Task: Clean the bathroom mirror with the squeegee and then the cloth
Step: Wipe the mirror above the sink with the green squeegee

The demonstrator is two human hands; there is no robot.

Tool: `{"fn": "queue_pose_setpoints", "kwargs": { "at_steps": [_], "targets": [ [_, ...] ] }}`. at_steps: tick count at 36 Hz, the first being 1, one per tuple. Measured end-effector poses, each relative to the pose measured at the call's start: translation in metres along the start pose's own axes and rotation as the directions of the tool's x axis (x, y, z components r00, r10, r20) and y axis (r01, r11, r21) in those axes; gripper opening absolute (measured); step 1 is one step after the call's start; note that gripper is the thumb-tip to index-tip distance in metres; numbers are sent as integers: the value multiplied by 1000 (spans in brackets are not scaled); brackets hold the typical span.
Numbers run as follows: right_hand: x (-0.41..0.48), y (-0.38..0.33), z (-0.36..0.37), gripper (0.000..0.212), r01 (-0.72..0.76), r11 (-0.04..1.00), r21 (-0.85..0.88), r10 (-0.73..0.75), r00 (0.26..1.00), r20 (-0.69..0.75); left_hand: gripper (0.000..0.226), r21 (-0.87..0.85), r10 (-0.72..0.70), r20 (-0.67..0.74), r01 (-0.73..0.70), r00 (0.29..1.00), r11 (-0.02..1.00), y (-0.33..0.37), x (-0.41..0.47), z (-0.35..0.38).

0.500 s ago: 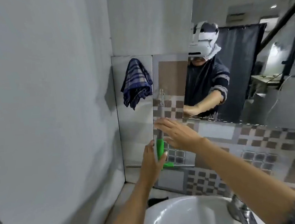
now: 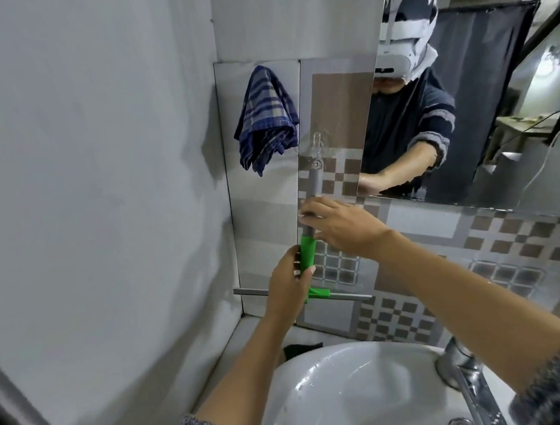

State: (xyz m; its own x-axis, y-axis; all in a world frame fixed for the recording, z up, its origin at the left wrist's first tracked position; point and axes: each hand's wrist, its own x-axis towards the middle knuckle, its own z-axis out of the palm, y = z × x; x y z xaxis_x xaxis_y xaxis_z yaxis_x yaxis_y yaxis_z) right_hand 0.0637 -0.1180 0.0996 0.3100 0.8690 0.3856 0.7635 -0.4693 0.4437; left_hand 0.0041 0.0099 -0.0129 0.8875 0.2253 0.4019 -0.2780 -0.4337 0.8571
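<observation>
A squeegee (image 2: 308, 253) with a green neck and a grey handle hangs upright on a clear wall hook (image 2: 316, 142), its metal blade at the bottom. My left hand (image 2: 286, 287) grips the green neck just above the blade. My right hand (image 2: 343, 227) closes around the grey handle higher up. A blue checked cloth (image 2: 264, 119) hangs on the tiled wall to the left of the squeegee. The mirror (image 2: 497, 94) fills the upper right and reflects a person with a headset.
A white basin (image 2: 346, 395) sits below my arms, with a chrome tap (image 2: 462, 372) at its right. A plain grey wall (image 2: 96, 193) closes the left side. Patterned tiles (image 2: 509, 251) run under the mirror. A dark object (image 2: 301, 348) lies behind the basin.
My right hand has closed around the grey handle; before, its fingers lay loosely over it. My left hand keeps its grip on the green neck.
</observation>
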Motion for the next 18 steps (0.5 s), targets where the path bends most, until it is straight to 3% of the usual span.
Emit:
{"fn": "queue_pose_setpoints", "kwargs": {
  "at_steps": [4,9,13,18],
  "targets": [
    [-2,-7,-13,34,-19,999,28,19,1000,-4,30,6,21,-16,-21,1000,1000,15,-10,-15],
    [-18,-11,-43,30,-68,996,-63,60,990,-131,39,85,120,38,-123,992,989,39,-19,-32],
    [-41,-9,-74,28,-119,987,-107,96,976,-195,37,177,259,77,-269,963,947,65,-18,-41],
    [-74,-3,-108,27,-171,980,-99,157,978,-137,43,240,445,165,-473,880,848,107,-9,-48]
  ]
}}
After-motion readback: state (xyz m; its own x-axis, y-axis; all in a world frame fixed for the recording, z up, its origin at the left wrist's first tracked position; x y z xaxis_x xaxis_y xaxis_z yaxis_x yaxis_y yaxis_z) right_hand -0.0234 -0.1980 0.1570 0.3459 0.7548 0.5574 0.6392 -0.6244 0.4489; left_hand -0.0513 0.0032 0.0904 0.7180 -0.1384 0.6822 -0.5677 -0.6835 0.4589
